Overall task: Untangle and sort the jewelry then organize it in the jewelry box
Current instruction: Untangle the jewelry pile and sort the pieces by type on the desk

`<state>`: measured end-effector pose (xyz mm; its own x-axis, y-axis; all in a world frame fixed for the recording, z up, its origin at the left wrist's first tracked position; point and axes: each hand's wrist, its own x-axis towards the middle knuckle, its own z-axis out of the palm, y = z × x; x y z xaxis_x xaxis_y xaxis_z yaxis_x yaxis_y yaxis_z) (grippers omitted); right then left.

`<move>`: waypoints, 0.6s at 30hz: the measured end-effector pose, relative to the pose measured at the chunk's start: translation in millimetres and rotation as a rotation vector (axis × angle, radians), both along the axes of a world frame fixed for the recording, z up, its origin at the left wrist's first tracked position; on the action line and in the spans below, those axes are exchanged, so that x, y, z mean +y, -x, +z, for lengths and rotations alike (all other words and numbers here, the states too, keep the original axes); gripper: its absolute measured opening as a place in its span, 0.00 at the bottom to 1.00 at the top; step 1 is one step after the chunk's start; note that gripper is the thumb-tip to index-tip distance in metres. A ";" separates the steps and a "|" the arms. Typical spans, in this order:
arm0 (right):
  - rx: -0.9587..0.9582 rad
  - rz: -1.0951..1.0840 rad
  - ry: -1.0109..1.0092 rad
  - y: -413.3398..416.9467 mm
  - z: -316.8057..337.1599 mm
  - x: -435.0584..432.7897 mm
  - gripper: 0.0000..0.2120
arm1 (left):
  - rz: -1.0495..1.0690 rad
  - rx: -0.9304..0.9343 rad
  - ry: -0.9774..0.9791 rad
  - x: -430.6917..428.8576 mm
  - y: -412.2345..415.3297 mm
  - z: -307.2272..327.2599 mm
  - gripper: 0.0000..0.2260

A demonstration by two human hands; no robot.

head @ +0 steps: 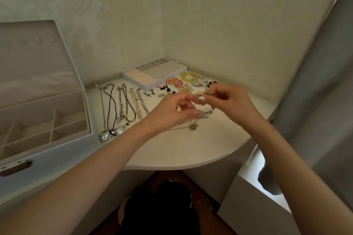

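We see both hands raised just above the table (181, 150), meeting near its middle. The left hand (174, 107) has its fingers curled, thumb and forefinger pinched on a thin silver chain (205, 113). The right hand (228, 99) pinches the same chain just beside it, fingertips together. The chain hangs from the two pinches in loose loops, and its lower end lies on the table with a small pendant (193, 126) (its shape is too small for us to tell).

To the left, a row of necklaces (122, 107) lies stretched out side by side. Behind the hands we find small earrings (176, 83) and beaded bracelets (191, 77) grouped near the wall. A shallow white tray (126, 76) with padded slots sits beside them in the corner. The jewelry box (57, 158) stands open at the far left, its lid upright and its divided compartments showing. A grey curtain (315, 101) hangs at the right.
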<state>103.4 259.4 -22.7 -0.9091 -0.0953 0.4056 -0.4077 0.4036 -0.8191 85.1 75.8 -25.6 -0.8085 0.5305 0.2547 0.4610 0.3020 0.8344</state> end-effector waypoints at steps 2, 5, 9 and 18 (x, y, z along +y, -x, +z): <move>-0.002 -0.021 0.081 2.5 7.2 -2.8 0.07 | -0.002 0.023 -0.016 0.4 4.1 3.4 0.05; -0.015 -0.006 0.229 3.3 16.0 -4.6 0.08 | 0.017 0.038 -0.056 0.3 11.8 5.2 0.04; -0.077 0.117 0.438 4.2 19.8 -1.0 0.09 | 0.071 0.042 -0.088 -2.8 21.6 4.6 0.06; -0.058 0.268 0.731 5.4 21.3 4.1 0.07 | 0.070 0.032 -0.031 -4.2 28.9 -2.8 0.06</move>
